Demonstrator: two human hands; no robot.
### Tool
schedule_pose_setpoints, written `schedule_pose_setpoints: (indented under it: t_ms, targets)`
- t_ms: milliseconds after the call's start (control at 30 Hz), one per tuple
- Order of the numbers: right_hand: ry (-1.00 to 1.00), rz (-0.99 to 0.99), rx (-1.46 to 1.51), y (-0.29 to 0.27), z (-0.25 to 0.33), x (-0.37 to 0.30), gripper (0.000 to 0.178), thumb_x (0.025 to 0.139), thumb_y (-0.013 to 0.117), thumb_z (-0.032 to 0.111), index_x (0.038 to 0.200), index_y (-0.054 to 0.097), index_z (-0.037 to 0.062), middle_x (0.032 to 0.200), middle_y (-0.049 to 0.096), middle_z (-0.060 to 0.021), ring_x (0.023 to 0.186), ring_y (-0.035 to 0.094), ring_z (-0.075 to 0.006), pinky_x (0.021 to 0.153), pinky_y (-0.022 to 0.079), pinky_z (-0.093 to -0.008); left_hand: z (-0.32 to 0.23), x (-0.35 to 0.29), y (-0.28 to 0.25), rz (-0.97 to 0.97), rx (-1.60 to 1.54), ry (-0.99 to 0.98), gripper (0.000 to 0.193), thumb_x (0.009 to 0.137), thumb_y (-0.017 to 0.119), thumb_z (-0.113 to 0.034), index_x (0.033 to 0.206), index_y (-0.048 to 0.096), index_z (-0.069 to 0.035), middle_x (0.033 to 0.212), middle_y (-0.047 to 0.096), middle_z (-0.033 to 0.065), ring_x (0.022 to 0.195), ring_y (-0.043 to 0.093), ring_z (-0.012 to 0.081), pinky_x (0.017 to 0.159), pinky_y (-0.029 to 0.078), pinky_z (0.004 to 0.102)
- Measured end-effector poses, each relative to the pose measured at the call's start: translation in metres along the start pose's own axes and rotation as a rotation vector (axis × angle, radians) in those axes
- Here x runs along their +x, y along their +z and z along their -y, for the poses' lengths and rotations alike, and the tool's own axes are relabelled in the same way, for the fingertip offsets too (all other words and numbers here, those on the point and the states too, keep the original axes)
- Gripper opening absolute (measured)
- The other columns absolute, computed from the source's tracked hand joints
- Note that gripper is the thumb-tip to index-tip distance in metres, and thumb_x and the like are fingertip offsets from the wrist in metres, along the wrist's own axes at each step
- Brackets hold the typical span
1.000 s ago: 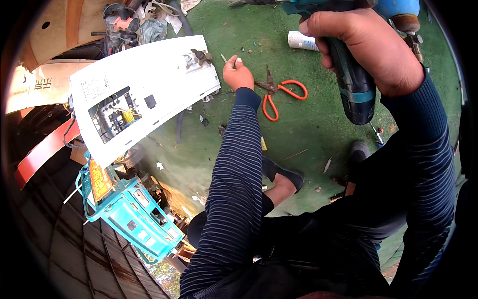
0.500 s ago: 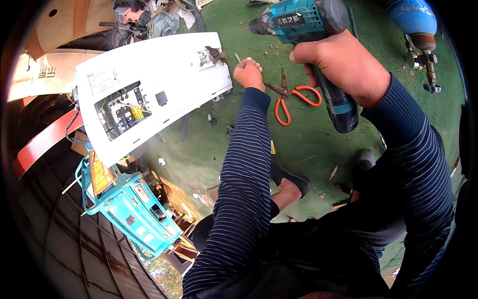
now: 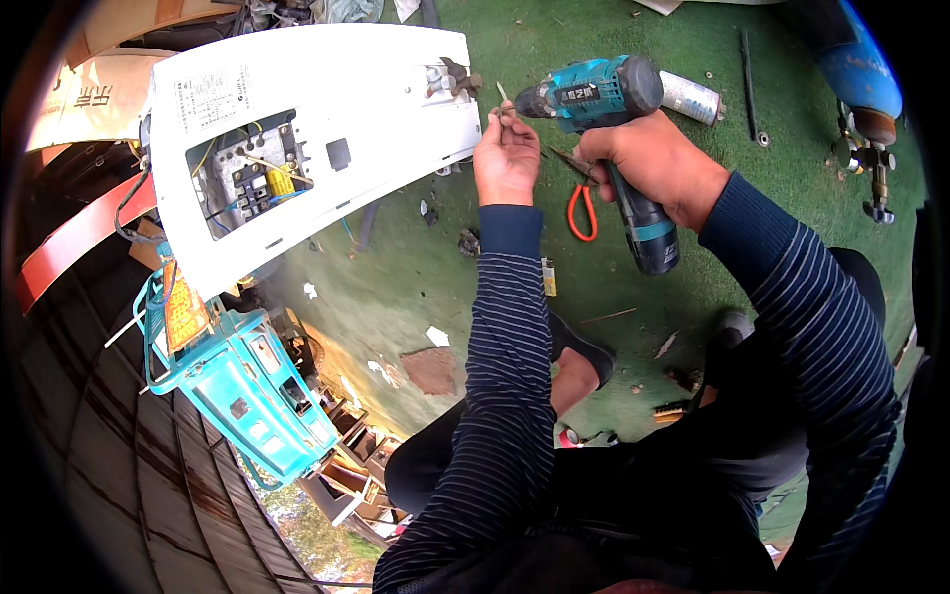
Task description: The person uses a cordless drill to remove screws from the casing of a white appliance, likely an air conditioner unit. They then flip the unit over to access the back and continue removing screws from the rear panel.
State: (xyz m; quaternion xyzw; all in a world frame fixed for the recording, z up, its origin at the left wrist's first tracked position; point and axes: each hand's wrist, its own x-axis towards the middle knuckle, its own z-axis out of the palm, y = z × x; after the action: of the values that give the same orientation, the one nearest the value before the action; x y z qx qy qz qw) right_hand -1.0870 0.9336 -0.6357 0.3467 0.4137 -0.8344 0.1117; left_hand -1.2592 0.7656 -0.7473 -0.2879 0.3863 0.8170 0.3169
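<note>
drill (image 3: pixel 599 91), teal and black, is sitting in the right hand (image 3: pixel 655 158), whose fingers are wrapping firmly around the grip while the dark chuck is pointing left toward the left hand (image 3: pixel 508 158). the left hand is turning its palm upward, and its fingers are bending inward, the tips bunching right at the nose of the chuck; whether they are pinching something thin there i cannot tell. a pale stick (image 3: pixel 501 92) is showing just past those fingertips.

scissors (image 3: pixel 571 213) with orange handles are lying on the green floor (image 3: pixel 396 297), partly hiding behind the right hand and the drill, with one handle loop showing. a white can (image 3: pixel 690 97) is lying on its side just beyond the drill, and a black rod (image 3: pixel 748 84) is resting farther right, near a blue tank (image 3: pixel 861 79) that is carrying a brass valve (image 3: pixel 871 158).

left of the hands, a large white panel (image 3: pixel 366 109) is slanting across the floor; its cut-out is baring wires and a yellow tag (image 3: pixel 280 183), and pipe fittings (image 3: pixel 452 79) are sticking out near its right end. a teal machine (image 3: pixel 262 396) is standing below the panel, toward the lower left.
</note>
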Motion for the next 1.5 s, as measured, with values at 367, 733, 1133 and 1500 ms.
schedule_pose_setpoints:
  t_ms: [367,733,1133,1500]
  targets:
    - [0.036,0.031,0.071,0.003,-0.014,0.001,0.015,0.084,0.068,0.013,0.087,0.061,0.0001,0.072,0.061,-0.0068,0.056,0.061,-0.0167,0.051,0.052,-0.0334,-0.018,0.002,-0.005,0.033,-0.079,-0.009,0.023,0.104,0.054,-0.022,0.11,0.059,0.0,0.104,0.072,0.0095,0.085,0.067,0.0153,0.072,0.059,0.0297]
    - [0.072,0.023,0.085,0.01,-0.018,0.003,0.013,0.087,0.066,0.016,0.085,0.063,0.0032,0.071,0.06,-0.0031,0.058,0.06,-0.0139,0.056,0.05,-0.028,-0.023,0.006,-0.002,0.019,-0.047,0.009,0.026,0.104,0.055,-0.024,0.11,0.061,0.0,0.098,0.071,0.0066,0.079,0.065,0.0131,0.072,0.059,0.028]
    - [-0.081,0.065,-0.057,0.004,-0.038,0.016,0.012,0.088,0.066,0.015,0.088,0.063,0.0035,0.071,0.061,-0.0026,0.059,0.062,-0.0131,0.055,0.051,-0.0281,-0.02,0.013,-0.004,-0.028,-0.005,0.049,0.024,0.104,0.056,-0.023,0.104,0.064,0.0,0.09,0.069,0.0059,0.075,0.063,0.0131,0.073,0.059,0.0283]
    - [0.146,0.116,0.393,0.023,-0.072,0.058,0.019,0.089,0.067,0.018,0.103,0.064,0.0056,0.076,0.061,-0.0003,0.063,0.063,-0.0135,0.06,0.056,-0.0305,-0.029,0.048,-0.009,-0.096,-0.018,0.031,0.03,0.109,0.041,-0.033,0.104,0.059,-0.01,0.089,0.066,0.0012,0.069,0.052,0.0141,0.069,0.05,0.0331]
